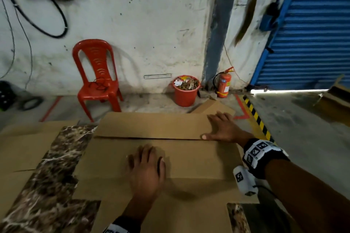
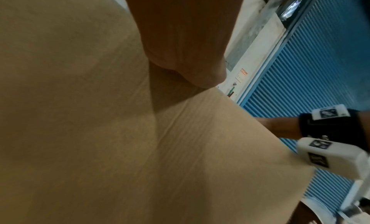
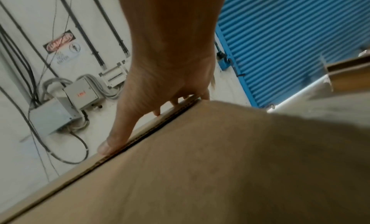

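Right grip (image 1: 225, 128), fingers spread flat, presses the right end of a folded cardboard flap (image 1: 153, 126) whose long edge runs leftward from its thumb; left grip (image 1: 146, 168), also flat, pins the cardboard sheet (image 1: 198, 159) on the tabletop (image 1: 56, 157) just nearer the person

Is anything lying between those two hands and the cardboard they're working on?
Nothing visible. The left hand lies flat on the near panel of the cardboard sheet, and the right hand presses directly on the folded flap, thumb along its edge.
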The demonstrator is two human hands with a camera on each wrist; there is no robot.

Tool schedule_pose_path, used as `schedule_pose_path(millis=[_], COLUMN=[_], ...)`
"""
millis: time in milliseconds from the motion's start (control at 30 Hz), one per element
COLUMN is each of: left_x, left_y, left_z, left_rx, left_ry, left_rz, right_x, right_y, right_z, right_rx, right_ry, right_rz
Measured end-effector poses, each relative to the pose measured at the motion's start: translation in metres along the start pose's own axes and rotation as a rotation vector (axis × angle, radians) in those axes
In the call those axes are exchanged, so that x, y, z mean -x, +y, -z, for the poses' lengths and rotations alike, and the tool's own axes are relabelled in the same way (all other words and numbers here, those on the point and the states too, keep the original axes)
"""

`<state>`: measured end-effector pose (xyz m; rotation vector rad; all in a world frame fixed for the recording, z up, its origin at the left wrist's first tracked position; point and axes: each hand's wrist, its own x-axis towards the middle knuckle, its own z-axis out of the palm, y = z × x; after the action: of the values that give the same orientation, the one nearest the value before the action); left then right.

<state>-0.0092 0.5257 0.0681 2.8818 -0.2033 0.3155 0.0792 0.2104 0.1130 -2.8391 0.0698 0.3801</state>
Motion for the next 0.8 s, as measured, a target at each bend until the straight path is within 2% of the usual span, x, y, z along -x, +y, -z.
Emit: schedule_pose_path(millis=[100, 233, 300, 367, 433, 500, 633, 800], left_x=[-0.01, -0.041, -0.062, -0.08, -0.094, -0.095, -0.042, 0.072], left_y=[-0.021, -0.078, -0.109, -0.128, -0.13, -0.132, -0.129, -0.101], left_z=[-0.001, 0.005, 0.01, 0.019, 0.028, 0.033, 0.023, 0.044], left_rx=[0.031, -0.002, -0.04, -0.097, -0.136, -0.088, 0.134, 0.162], left_ry=[0.082, 0.143, 0.106, 0.055, -0.028, -0.072, -0.094, -0.125], left_rz=[-0.087, -0.236, -0.15, 0.027, 0.171, 0.232, 0.126, 0.121], right_x=[0.003, 0.017, 0.027, 0.038, 0.049, 0.064, 0.097, 0.137], right_y=[-0.005, -0.023, -0.037, -0.056, -0.079, -0.107, -0.168, -0.227], right_z=[-0.001, -0.009, -0.014, -0.021, -0.03, -0.042, -0.065, -0.096], right_rx=[-0.011, 0.016, 0.0, -0.025, -0.013, 0.014, -0.049, -0.081], right_ry=[0.02, -0.016, -0.039, -0.063, -0.059, -0.026, -0.006, 0.029], right_rz=[-0.006, -0.023, -0.034, -0.049, -0.077, -0.141, -0.302, -0.408])
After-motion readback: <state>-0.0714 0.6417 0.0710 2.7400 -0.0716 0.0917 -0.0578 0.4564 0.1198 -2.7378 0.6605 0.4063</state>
